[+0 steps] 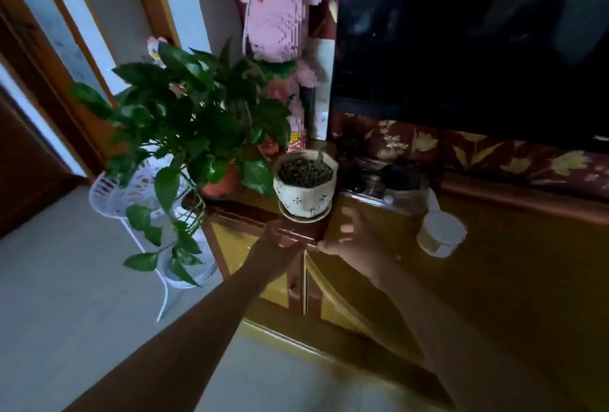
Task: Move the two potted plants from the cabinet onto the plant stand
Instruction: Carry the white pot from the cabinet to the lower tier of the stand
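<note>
Two pots stand on the left end of the wooden cabinet (494, 263). A leafy green plant in an orange pot (222, 185) sits at the corner, its vines hanging over the edge. Beside it on the right is a white patterned pot (304, 195) on a saucer, filled with dark soil. My left hand (275, 248) and my right hand (354, 241) reach forward just below and in front of the white pot, fingers apart, touching nothing. The white wire plant stand (115, 195) is left of the cabinet, partly hidden by leaves.
A large dark TV screen (461, 42) rises behind the cabinet top. A pink block-built figure (280, 15) stands behind the plants. A white lidded jar (441, 233) and dark ornaments (379, 177) sit right of the white pot. Grey floor and a doorway lie to the left.
</note>
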### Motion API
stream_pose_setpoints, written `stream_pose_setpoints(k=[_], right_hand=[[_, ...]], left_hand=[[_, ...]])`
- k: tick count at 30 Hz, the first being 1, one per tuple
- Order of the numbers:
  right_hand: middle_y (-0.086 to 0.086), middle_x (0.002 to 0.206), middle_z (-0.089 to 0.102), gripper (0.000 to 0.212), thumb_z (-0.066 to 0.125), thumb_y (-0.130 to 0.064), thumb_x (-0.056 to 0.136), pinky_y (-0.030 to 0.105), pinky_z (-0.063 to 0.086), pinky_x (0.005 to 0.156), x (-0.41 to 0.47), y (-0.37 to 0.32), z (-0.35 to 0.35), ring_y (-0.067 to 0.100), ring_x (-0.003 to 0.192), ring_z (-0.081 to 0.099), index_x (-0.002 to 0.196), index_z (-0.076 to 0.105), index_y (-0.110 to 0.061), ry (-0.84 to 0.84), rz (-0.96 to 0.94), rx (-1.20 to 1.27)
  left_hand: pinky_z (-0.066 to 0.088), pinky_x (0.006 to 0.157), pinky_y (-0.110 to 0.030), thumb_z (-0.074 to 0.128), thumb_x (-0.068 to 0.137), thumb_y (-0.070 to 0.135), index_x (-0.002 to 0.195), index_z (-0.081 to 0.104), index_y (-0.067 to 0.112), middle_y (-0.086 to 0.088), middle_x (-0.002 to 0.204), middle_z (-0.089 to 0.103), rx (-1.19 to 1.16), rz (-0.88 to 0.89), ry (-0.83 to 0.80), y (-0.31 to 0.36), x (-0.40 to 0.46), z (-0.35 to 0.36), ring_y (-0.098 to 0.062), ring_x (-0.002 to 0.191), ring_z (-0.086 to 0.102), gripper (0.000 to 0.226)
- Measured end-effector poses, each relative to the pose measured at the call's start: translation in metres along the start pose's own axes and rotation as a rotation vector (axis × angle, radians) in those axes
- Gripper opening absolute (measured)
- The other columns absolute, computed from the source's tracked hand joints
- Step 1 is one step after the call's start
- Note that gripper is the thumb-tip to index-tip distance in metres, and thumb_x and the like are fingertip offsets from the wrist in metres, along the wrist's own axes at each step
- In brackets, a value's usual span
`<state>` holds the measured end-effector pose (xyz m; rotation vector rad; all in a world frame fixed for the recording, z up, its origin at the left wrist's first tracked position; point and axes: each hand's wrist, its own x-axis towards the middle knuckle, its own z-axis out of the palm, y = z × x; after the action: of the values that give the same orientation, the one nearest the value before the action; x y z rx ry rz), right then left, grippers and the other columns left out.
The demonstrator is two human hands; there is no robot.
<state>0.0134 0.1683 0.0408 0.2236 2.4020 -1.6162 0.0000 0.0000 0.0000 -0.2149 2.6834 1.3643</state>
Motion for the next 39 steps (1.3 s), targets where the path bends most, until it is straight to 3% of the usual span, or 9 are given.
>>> stream_pose_setpoints(k=[5,9,12,17,20,23,28,32,39], right_hand=[[0.006,0.146,0.04,0.099,0.082,-0.017,0.066,0.045,0.045,0.102,0.049,0.023,-0.016,0.021,0.13,0.042,0.145,0.023,-0.028,-0.058,-0.096,0.002],[0.006,0.15,0.033,0.104,0.081,-0.02,0.066,0.042,0.041,0.105,0.073,0.041,-0.017,0.021,0.134,0.037,0.147,0.017,-0.028,-0.063,-0.161,-0.004],[0.003,0.152,0.028,0.107,0.082,-0.024,0.066,0.047,0.04,0.107,0.09,0.052,-0.018,0.021,0.137,0.034,0.147,0.014,-0.032,-0.07,-0.202,-0.02],[-0.001,0.148,0.036,0.11,0.085,-0.024,0.06,0.027,0.042,0.092,0.117,0.071,-0.003,0.007,0.121,0.038,0.146,0.017,-0.035,-0.024,-0.33,-0.01],[-0.004,0.147,0.037,0.117,0.087,-0.024,0.056,0.013,0.034,0.082,0.134,0.081,0.009,0.002,0.115,0.034,0.147,0.014,-0.035,0.004,-0.403,-0.017],[0.001,0.153,0.024,0.128,0.089,-0.028,0.053,0.027,0.027,0.095,0.151,0.091,0.018,0.016,0.137,0.028,0.148,0.004,-0.036,0.054,-0.462,-0.04],[-0.002,0.156,0.017,0.138,0.091,-0.033,0.049,0.03,0.024,0.103,0.168,0.098,0.025,0.018,0.142,0.019,0.148,-0.005,-0.036,0.075,-0.578,-0.055],[-0.008,0.157,0.017,0.144,0.093,-0.029,0.045,0.04,0.03,0.113,0.182,0.098,0.028,0.014,0.143,0.02,0.148,-0.008,-0.036,0.04,-0.643,-0.018],[-0.035,0.129,0.026,0.15,0.093,-0.032,0.039,0.025,0.029,0.098,0.207,0.095,0.034,-0.002,0.125,0.025,0.138,-0.018,-0.049,0.012,-0.699,0.005]], left_hand=[[0.049,0.087,-0.035,0.071,0.079,0.025,0.135,0.035,0.009,0.012,0.1,0.055,-0.102,-0.009,0.122,0.001,0.022,0.022,-0.018,0.1,0.059,0.068],[0.049,0.064,-0.027,0.072,0.077,0.033,0.135,0.034,0.015,0.029,0.083,0.043,-0.095,-0.001,0.204,-0.004,0.039,0.032,0.005,0.073,0.056,0.072],[0.042,0.06,-0.011,0.071,0.076,0.036,0.136,0.033,0.023,0.028,0.097,0.047,-0.1,0.067,0.233,-0.007,0.05,0.037,0.015,0.073,0.051,0.073],[0.041,0.088,-0.03,0.071,0.072,0.044,0.142,0.023,0.029,-0.001,0.144,0.04,-0.092,0.124,0.261,-0.022,0.074,0.048,-0.02,0.125,0.045,0.086],[0.041,0.093,-0.031,0.074,0.068,0.046,0.144,0.019,0.028,-0.004,0.146,0.041,-0.12,0.156,0.283,-0.032,0.09,0.052,-0.023,0.13,0.043,0.095],[0.04,0.095,-0.03,0.075,0.063,0.049,0.144,0.017,0.027,-0.004,0.144,0.044,-0.147,0.232,0.323,-0.043,0.107,0.056,-0.022,0.128,0.045,0.101],[0.042,0.105,-0.039,0.079,0.049,0.052,0.143,0.022,0.022,-0.002,0.14,0.049,-0.301,0.324,0.291,-0.052,0.126,0.055,-0.018,0.127,0.048,0.114],[0.047,0.102,-0.039,0.086,0.052,0.037,0.138,0.034,0.013,-0.006,0.13,0.058,-0.35,0.416,0.235,-0.053,0.143,0.047,-0.018,0.121,0.055,0.103],[0.051,0.095,-0.03,0.078,0.056,0.002,0.127,0.044,0.007,-0.016,0.123,0.061,-0.36,0.573,0.149,-0.04,0.153,0.04,-0.025,0.116,0.059,0.079]])
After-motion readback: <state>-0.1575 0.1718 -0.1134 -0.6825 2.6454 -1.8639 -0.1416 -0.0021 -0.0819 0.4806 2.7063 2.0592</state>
